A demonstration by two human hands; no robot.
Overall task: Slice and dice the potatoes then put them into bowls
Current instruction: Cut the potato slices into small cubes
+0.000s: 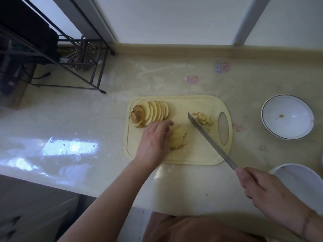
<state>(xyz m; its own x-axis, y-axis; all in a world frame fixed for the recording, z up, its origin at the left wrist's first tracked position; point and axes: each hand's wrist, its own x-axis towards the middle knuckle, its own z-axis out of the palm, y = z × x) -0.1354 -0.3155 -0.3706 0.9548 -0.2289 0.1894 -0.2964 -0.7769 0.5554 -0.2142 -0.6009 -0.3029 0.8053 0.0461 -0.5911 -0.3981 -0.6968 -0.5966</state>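
Observation:
A pale yellow cutting board [194,154] lies on the counter. At its far left stands a fanned row of potato slices [150,113], the end piece still showing skin. My left hand [153,137] rests on a stack of potato strips [178,138] in the board's middle, fingers curled against their left side. My right hand [260,189] grips the handle of a long knife [209,138], whose blade slants up-left with its tip beside a small heap of diced potato [204,120]. A white bowl [287,117] sits to the right of the board.
A second white bowl [300,179] sits at the near right, partly behind my right hand. A black wire rack [66,55] stands at the far left of the counter. The wall rises behind, and the counter's front edge runs just below my forearms.

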